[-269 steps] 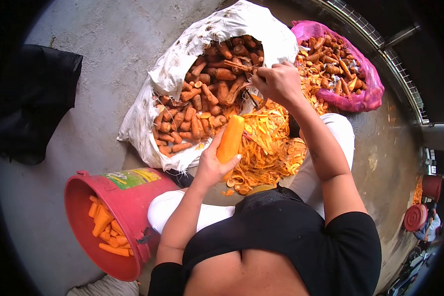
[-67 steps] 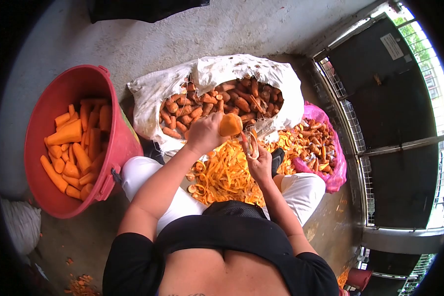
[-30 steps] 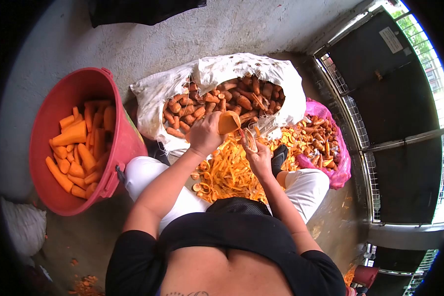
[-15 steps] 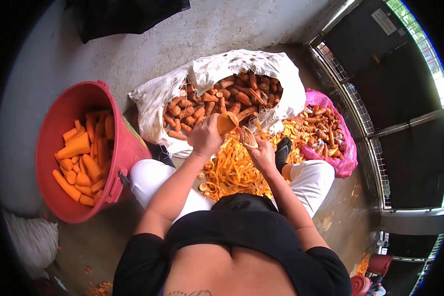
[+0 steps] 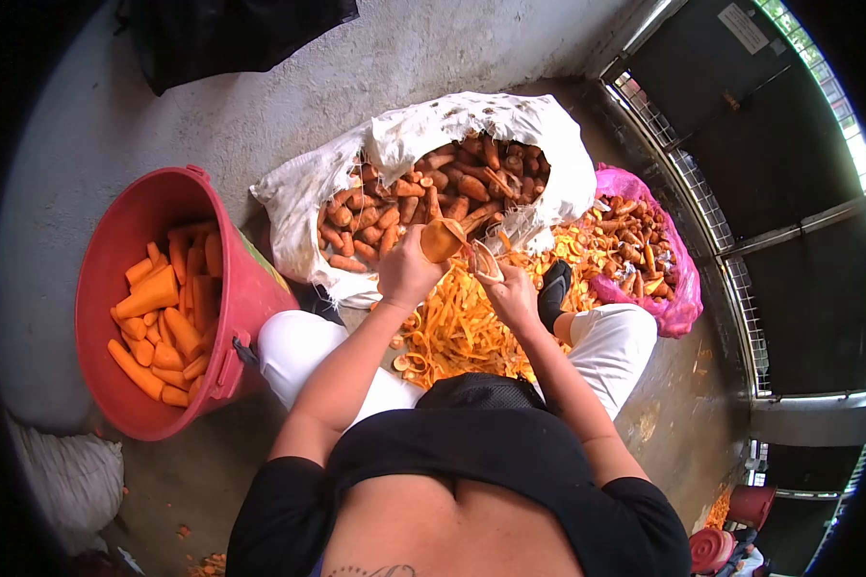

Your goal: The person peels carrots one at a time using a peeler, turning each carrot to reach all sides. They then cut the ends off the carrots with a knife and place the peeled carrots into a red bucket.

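In the head view my left hand (image 5: 411, 275) is closed around a thick orange carrot (image 5: 442, 239), its cut end facing up. Close beside it, my right hand (image 5: 512, 296) grips a pale peeler (image 5: 487, 262), its head against or very near the carrot; the exact contact is too small to make out. Beneath both hands spreads a heap of orange peelings (image 5: 462, 332). Just beyond them, a torn white sack (image 5: 303, 188) lies on its side, full of unpeeled carrots (image 5: 385, 216).
A red tub (image 5: 101, 356) with peeled carrots stands by my left knee. To the right is a pink bag (image 5: 681, 288) of carrot pieces. A grey wall (image 5: 289, 106) rises behind the sack, and dark gate panels (image 5: 789, 144) line the right.
Both hands keep their grip on the carrot and the peeler, shifting only slightly. The whole view has tilted a little, so the tub and gate appear moved.
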`<state>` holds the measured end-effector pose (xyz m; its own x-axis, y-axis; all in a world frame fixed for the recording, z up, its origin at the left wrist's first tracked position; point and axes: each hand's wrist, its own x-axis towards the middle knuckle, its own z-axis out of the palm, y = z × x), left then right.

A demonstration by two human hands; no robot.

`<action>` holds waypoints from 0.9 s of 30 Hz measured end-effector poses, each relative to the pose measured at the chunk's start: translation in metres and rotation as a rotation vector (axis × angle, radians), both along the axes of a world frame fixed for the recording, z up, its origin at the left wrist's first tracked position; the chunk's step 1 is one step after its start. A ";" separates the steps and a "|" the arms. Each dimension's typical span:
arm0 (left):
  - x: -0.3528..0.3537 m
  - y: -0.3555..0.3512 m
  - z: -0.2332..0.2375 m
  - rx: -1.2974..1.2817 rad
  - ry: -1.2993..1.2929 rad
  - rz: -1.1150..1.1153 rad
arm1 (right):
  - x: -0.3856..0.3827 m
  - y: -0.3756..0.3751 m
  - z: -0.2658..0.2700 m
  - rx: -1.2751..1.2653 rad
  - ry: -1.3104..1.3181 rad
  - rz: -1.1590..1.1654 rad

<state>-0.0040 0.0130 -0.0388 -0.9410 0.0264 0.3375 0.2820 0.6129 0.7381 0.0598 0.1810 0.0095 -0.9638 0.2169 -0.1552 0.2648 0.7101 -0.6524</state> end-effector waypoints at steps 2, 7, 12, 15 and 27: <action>0.001 -0.002 0.002 0.012 -0.107 -0.020 | 0.000 0.000 0.002 0.006 0.005 0.018; 0.001 0.000 -0.002 0.055 -0.173 -0.029 | 0.000 0.003 0.002 0.059 -0.017 0.023; -0.006 -0.007 0.001 0.013 -0.218 -0.153 | -0.001 0.006 0.001 0.101 -0.023 0.035; -0.008 -0.010 -0.001 0.029 -0.275 -0.229 | -0.001 0.010 0.000 0.108 -0.015 0.061; -0.011 -0.011 -0.017 0.529 -0.640 -0.543 | 0.000 0.023 0.008 0.153 -0.069 0.095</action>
<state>-0.0146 0.0022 -0.0554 -0.8549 0.5004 -0.1369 -0.1201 0.0659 0.9906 0.0598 0.2039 0.0176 -0.9693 0.1511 -0.1938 0.2319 0.8237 -0.5175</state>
